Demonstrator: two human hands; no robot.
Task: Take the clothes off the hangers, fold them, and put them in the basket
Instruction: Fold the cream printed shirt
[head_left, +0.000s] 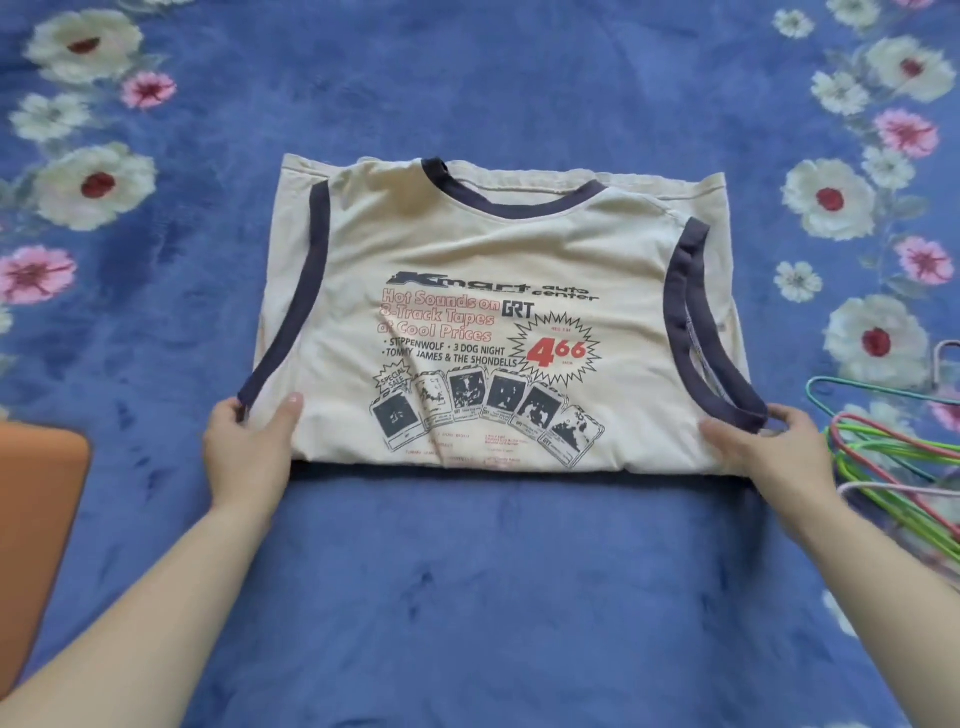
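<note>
One blue floral blanket (467, 571) is spread under everything. One beige sleeveless shirt (493, 249) with navy trim is laid flat at its middle, print up, doubled so that the hem is seen at the far edge behind the neckline. One orange object (36, 493) is cut off by the left edge, near, well apart from the shirt; what it is cannot be told. Several coloured wire hangers (893, 447) are heaped at the right edge, just beside the shirt's near right corner; they are tangled and cropped, so no exact count can be given. Two hands are seen. The near left corner is pinched by the left hand (249, 441), thumb on top, fingers tucked beneath the armhole trim. The near right corner is gripped by the right hand (769, 441), thumb on the cloth, fingers curled round the trim.
</note>
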